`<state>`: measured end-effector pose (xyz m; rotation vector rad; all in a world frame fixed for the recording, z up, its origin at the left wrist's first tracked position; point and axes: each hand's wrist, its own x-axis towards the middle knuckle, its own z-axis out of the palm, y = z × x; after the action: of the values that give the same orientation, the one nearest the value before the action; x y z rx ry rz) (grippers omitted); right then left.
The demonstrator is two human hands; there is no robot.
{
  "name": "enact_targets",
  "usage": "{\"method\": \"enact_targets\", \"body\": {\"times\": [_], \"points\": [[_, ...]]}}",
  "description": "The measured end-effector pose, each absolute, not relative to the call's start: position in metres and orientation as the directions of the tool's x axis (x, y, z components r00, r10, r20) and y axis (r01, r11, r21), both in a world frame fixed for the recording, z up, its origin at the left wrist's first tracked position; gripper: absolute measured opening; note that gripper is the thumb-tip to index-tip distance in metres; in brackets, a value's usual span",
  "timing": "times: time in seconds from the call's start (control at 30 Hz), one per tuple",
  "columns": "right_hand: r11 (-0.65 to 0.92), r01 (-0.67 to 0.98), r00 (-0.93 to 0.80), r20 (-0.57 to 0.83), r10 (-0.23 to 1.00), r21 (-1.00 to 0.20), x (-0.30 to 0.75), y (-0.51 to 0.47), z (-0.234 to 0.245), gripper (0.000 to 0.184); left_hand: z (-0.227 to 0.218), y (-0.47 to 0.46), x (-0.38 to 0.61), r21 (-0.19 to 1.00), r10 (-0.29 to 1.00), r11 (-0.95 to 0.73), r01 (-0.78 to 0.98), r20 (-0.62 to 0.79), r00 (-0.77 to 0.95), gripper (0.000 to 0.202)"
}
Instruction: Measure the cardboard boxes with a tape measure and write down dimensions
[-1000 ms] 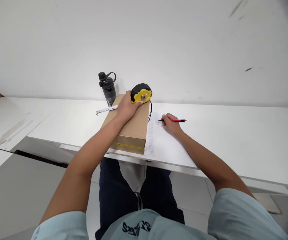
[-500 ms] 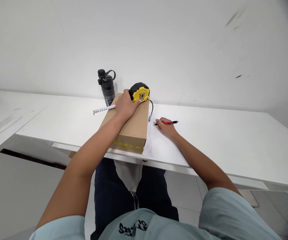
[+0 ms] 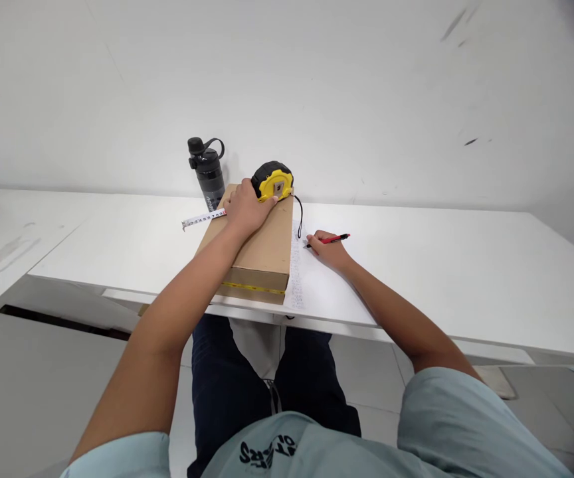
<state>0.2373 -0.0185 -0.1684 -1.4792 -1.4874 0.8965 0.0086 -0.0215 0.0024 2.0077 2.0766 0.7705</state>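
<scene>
A plain indoor workspace, rather office-like
A long white worktop (image 3: 441, 272) runs along a white wall (image 3: 287, 86) (scuffed in places) above a pale tiled floor (image 3: 377, 377); paper (image 3: 317, 285), pen (image 3: 337, 238), tape measure (image 3: 269, 182) and box (image 3: 270, 245) suggest desk work, though office or workroom cannot be told.

Garment, upper: pale blue-green shirt (image 3: 337, 461), 6 o'clock; black printed lettering (image 3: 267, 453) on front. Short sleeves: left sleeve (image 3: 122, 458), 7–8 o'clock; right sleeve (image 3: 446, 411), 4 o'clock. Garment, lower: dark navy trousers (image 3: 230, 398), 6 o'clock; grey drawstring (image 3: 274, 398) at waist.
</scene>
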Motion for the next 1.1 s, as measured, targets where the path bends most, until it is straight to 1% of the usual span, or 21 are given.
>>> {"method": "enact_targets", "body": {"times": [0.2,0.43,0.6,0.7,0.93,1.1], "points": [[0.047,0.4,0.06,0.077,0.995,-0.915,0.2359,-0.0187,-0.167,0.042,0.0028,-0.0206,0.0075,0.463,0.968,-0.032,0.886,0.234,-0.087,0.044],[0.044,0.407,0.052,0.072,0.996,-0.912,0.2356,-0.0179,-0.167,0.043,0.0026,-0.0213,0.007,0.469,0.967,-0.03,0.882,0.237,-0.093,0.042],[0.057,0.413,0.093,0.104,0.99,-0.909,0.2346,-0.0182,-0.1682,0.04,0.0035,-0.0226,0.0066,0.488,0.973,-0.027,0.873,0.213,-0.089,0.042],[0.061,0.412,0.109,0.115,0.987,-0.909,0.2354,-0.0175,-0.1689,0.042,0.0038,-0.0227,0.0062,0.485,0.971,-0.03,0.874,0.222,-0.089,0.042],[0.069,0.404,0.065,0.103,0.993,-0.912,0.2386,-0.015,-0.171,0.048,0.0019,-0.0206,0.0052,0.473,0.97,-0.039,0.88,0.23,-0.08,0.043],[0.061,0.393,0.064,0.094,0.994,-0.917,0.2384,-0.0146,-0.1724,0.046,-0.001,-0.0177,0.0044,0.476,0.967,-0.04,0.879,0.241,-0.086,0.045]]}}
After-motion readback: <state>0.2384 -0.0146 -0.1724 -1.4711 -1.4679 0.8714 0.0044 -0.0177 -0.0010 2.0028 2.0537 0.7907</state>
